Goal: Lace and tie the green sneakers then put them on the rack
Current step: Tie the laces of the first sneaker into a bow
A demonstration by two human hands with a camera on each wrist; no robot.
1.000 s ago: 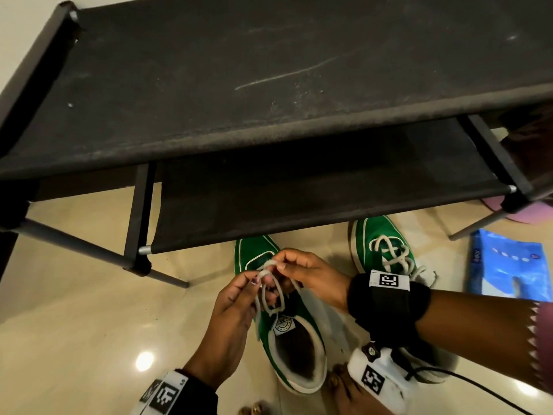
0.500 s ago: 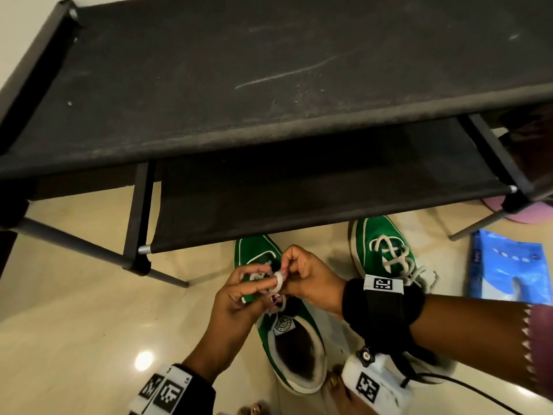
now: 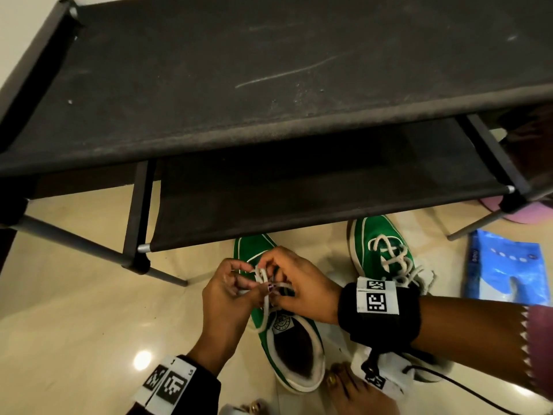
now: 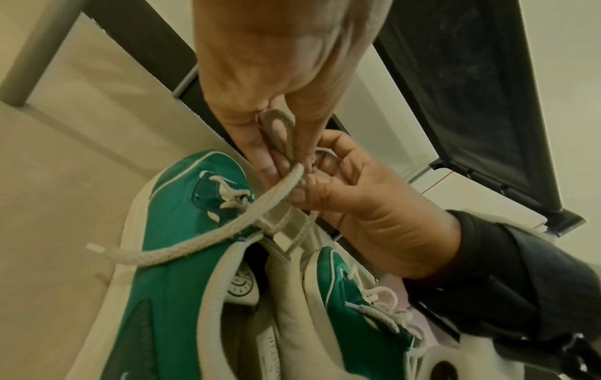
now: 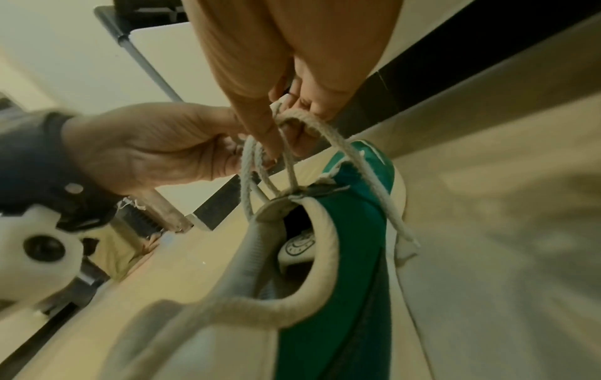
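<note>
Two green sneakers stand on the floor in front of the black rack (image 3: pixel 269 115). Both my hands work over the left sneaker (image 3: pixel 287 339). My left hand (image 3: pixel 230 286) pinches a loop of its white lace (image 3: pixel 263 277), seen close in the left wrist view as a lace loop (image 4: pixel 279 131). My right hand (image 3: pixel 293 283) pinches the other strand of lace (image 5: pixel 328 133) where it crosses that loop. A loose lace end (image 4: pixel 136 253) hangs over the shoe's side. The right sneaker (image 3: pixel 380 247) sits laced with its laces bunched, partly behind my right wrist.
The rack's lower shelf (image 3: pixel 299 190) overhangs the toes of both sneakers. A blue packet (image 3: pixel 505 268) lies on the floor at the right, and something pink (image 3: pixel 523 211) sits behind the rack's right leg. My bare foot (image 3: pixel 356 387) is by the left sneaker's heel.
My hands have closed together over the left sneaker's tongue. The single long loop held up earlier is now crossed with the other strand between my fingers.
</note>
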